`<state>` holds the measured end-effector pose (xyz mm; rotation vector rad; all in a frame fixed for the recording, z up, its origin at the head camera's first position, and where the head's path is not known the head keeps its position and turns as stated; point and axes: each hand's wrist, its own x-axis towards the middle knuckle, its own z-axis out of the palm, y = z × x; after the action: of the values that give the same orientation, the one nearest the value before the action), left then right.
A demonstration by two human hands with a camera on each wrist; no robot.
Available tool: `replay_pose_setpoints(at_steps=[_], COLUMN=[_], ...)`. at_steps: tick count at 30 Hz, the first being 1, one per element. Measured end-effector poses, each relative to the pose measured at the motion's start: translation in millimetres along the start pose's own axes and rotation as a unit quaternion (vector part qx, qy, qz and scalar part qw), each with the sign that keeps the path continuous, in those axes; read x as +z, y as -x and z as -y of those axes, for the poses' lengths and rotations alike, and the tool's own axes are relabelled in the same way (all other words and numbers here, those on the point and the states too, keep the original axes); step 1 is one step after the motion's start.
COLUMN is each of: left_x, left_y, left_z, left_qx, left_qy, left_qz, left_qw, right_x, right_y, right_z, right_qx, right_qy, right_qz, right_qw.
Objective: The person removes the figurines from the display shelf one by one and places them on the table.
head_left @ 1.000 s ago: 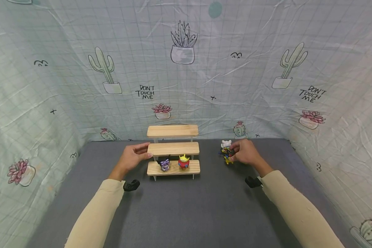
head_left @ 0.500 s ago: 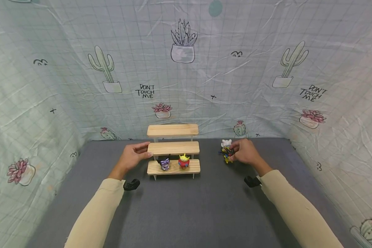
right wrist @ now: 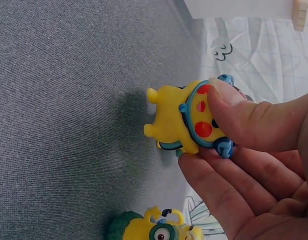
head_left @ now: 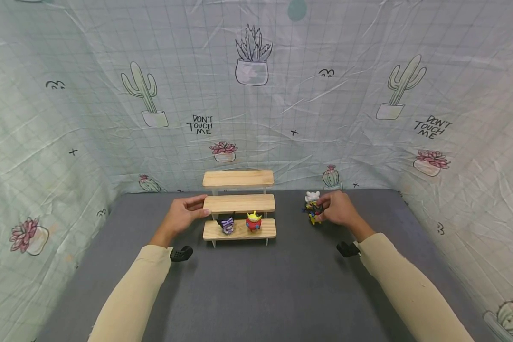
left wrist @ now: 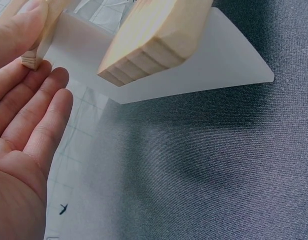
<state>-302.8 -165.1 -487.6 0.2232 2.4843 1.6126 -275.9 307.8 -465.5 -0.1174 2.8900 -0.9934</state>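
My left hand (head_left: pixel 181 214) grips the left end of the middle board on a three-step wooden display stand (head_left: pixel 239 203). In the left wrist view its thumb lies over the board and the fingers reach beneath. My right hand (head_left: pixel 339 209) pinches a small yellow figurine (right wrist: pixel 169 112) with red cheeks and a blue hood. The thumb covers part of its face, and its feet point toward the grey tabletop (right wrist: pixel 54 120). Close behind it stands a white-topped figurine (head_left: pixel 312 196), partly covered by the fingers in the head view.
On the lowest step stand a purple-and-black figurine (head_left: pixel 227 225) and a red one with a yellow head (head_left: pixel 254 222). A one-eyed yellow figurine (right wrist: pixel 156 230) shows at the right wrist view's lower edge. Patterned cloth (head_left: pixel 256 118) hangs around the table's back and sides.
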Motion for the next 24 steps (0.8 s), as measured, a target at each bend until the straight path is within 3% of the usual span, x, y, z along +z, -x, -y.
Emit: replay_pose_setpoints(at_steps=[24], left_x=[0.6], left_y=[1.9], left_z=[-1.5], left_qx=[-0.004], left_qy=[0.001], left_qz=[-0.002], left_qw=[1.0000], right_x=[1.0], right_y=[-1.5], right_z=[-1.2], right_qx=[-0.007], right_qy=[-0.008], right_qz=[0.010], right_qw=[1.000])
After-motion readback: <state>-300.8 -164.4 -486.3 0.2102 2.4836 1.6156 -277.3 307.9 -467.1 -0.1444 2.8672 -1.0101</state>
